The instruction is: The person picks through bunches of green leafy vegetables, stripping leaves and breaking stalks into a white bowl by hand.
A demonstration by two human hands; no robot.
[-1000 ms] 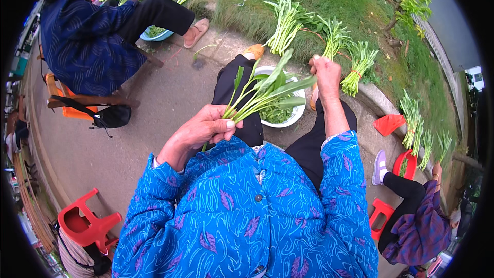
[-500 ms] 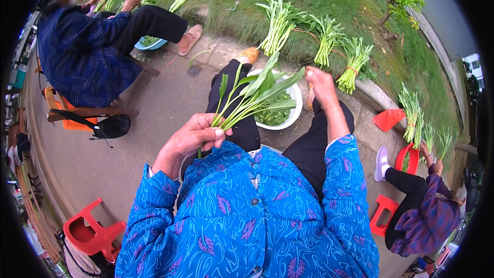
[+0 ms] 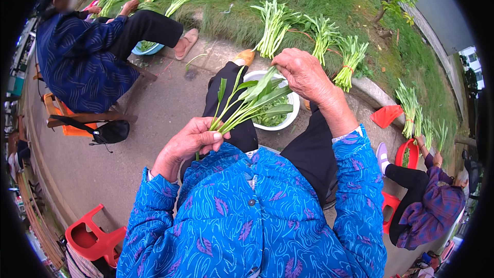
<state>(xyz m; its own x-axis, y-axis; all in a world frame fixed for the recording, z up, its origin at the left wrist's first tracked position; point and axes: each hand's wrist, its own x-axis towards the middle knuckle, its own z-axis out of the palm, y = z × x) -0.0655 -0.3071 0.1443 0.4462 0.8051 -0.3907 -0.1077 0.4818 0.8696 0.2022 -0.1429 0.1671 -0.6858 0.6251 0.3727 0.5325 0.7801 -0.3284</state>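
Observation:
Wrapped round the lower stems of a small bunch of long-leaved greens (image 3: pixel 244 110), my left hand (image 3: pixel 193 138) stays in front of my lap. The stalks fan up and to the right from its thumb and fingers. My right hand (image 3: pixel 307 76) is closed, its fingertips pinching a leaf (image 3: pixel 265 83) near the tip at the bunch's upper end. Below the leaves, between my knees, stands a white plastic basket (image 3: pixel 293 117) holding loose green leaves (image 3: pixel 271 119). The bunch and my right hand cover part of its rim.
Tied bundles of greens (image 3: pixel 275 28) lie along the grass edge and curb. At left sits a person (image 3: pixel 87 67) by a blue basin (image 3: pixel 146 49); at right another person (image 3: pixel 435 203) works beside a red basin (image 3: pixel 406 157). A red stool (image 3: pixel 95 237) stands at lower left.
My right hand has come left and closer to the bunch, from beside the leaf tips to pinching a leaf. My left hand holds the stems in nearly the same place.

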